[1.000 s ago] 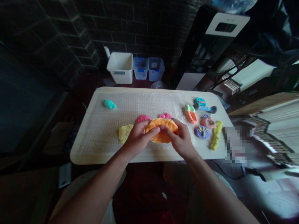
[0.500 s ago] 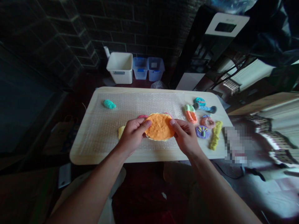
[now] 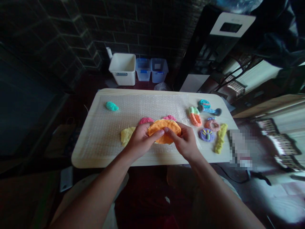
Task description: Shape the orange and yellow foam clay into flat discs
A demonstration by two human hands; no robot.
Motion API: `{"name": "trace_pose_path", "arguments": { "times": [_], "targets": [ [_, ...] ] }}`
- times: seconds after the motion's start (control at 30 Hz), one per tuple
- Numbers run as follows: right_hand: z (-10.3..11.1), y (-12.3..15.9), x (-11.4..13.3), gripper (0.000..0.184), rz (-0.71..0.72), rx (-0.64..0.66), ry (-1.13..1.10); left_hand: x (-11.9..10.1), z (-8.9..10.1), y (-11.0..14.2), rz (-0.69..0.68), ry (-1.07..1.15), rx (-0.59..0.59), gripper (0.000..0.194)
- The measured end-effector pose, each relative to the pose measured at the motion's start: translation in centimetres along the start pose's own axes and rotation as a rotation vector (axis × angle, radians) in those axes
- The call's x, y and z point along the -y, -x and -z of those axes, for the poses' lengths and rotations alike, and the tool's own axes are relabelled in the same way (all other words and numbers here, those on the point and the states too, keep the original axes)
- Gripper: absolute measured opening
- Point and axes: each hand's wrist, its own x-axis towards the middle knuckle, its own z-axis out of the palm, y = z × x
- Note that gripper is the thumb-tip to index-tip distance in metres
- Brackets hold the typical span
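Observation:
A flat oval of orange modelling clay (image 3: 164, 124) with a pale yellow edge is held just above the table in both hands. My left hand (image 3: 144, 136) grips its left side, thumb laid across the top face. On the right side, my right hand (image 3: 184, 140) has its thumb pressed near the middle, the two thumb tips almost meeting. The fingers beneath the oval are hidden. Behind it lie two pink clay pieces (image 3: 145, 121), partly covered. A pale yellow clay slab (image 3: 126, 135) rests beside my left hand.
Bubble wrap (image 3: 100, 133) covers much of the table (image 3: 105, 163). A teal clay lump (image 3: 111, 106) lies at the back left. Several shaped clay pieces, among them a purple disc (image 3: 206, 135) and a yellow strip (image 3: 221, 139), lie at the right. Bins (image 3: 124, 76) stand behind the table.
Half a second ago the thumbs were at the oval's two sides and its face showed fully. Now they have moved inward onto the middle, and the oval sits slightly lower, uncovering the pink pieces.

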Motion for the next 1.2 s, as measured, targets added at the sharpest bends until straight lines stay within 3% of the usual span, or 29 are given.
{"name": "trace_pose_path", "arguments": {
  "times": [0.23, 0.4, 0.63, 0.83, 0.97, 1.1, 1.2],
  "targets": [
    [-0.1, 0.2, 0.1, 0.043, -0.014, 0.097, -0.015, -0.1, 0.5, -0.2, -0.069, -0.128, -0.102, 0.035],
    [0.2, 0.0, 0.3, 0.042, -0.015, 0.068, -0.149, -0.4, 0.6, 0.0, 0.040, 0.053, -0.014, 0.039],
    [0.9, -0.3, 0.0, 0.036, -0.041, 0.060, -0.213, -1.0, 0.9, 0.0, 0.144, 0.270, -0.044, 0.042],
    [1.3, -0.4, -0.6, 0.030, -0.042, 0.054, -0.320, -1.5, 1.1, 0.0, 0.145, 0.348, -0.060, 0.045],
    [1.1, -0.4, -0.5, 0.032, -0.013, 0.014, -0.283, -1.3, 1.0, 0.0, 0.140, 0.228, -0.036, 0.043],
    [0.4, -0.2, -0.1, 0.041, -0.056, 0.061, -0.177, -0.4, 0.9, 0.0, 0.013, -0.051, -0.050, 0.037],
    [-0.1, -0.1, 0.1, 0.037, -0.057, 0.042, -0.140, 0.2, 0.7, -0.2, -0.054, -0.121, -0.049, 0.036]
  ]
}}
